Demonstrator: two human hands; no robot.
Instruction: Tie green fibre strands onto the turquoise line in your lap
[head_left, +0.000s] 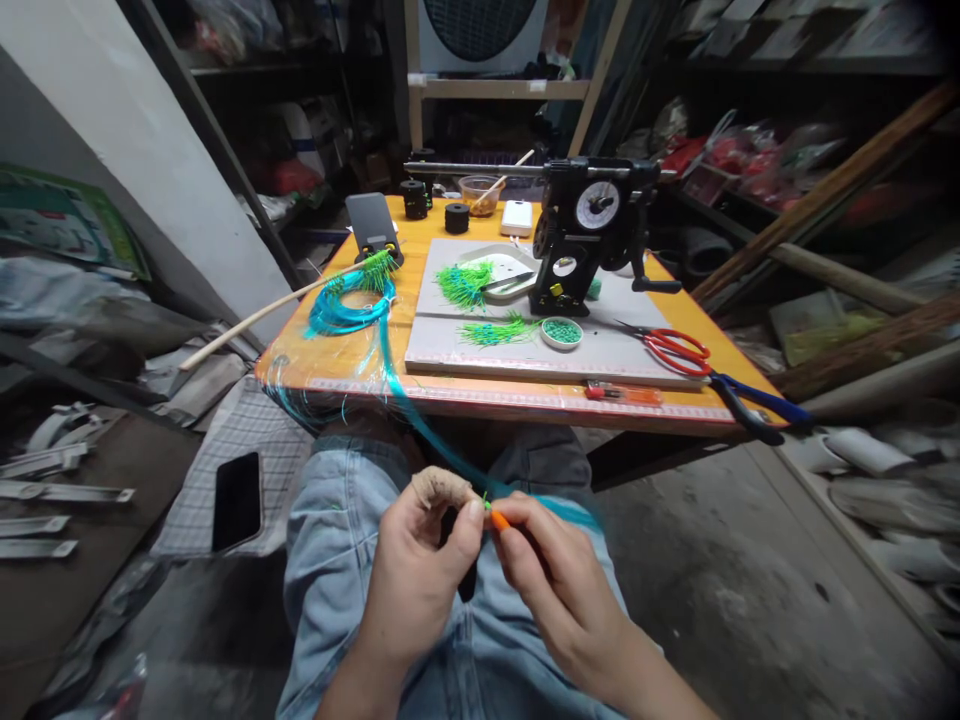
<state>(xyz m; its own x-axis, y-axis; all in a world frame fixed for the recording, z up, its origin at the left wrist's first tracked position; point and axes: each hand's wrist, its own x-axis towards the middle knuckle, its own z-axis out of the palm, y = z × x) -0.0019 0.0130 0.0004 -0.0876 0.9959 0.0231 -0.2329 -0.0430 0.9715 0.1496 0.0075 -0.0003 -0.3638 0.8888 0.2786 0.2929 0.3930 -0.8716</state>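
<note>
Head view: the left hand [424,560], its index finger covered by a beige wrap [441,487], pinches a small green piece [487,504] between thumb and forefinger. The right hand [559,570] grasps a slim orange item [499,520] by the fingertips; its tip meets the green piece. Both hands are above the lap, in front of the table [731,345]. A teal strand bundle [420,420] runs from the coil [337,310] on the table, over the front edge, and behind the hands. On the grey board [450,355], two green bristle clusters [463,285] lie left of a small dish [561,347] of green beads. A black cranked device [559,200] stands behind the dish. Red-handled scissors [657,342] lie to the right, near blue-handled pliers [765,398].
</note>
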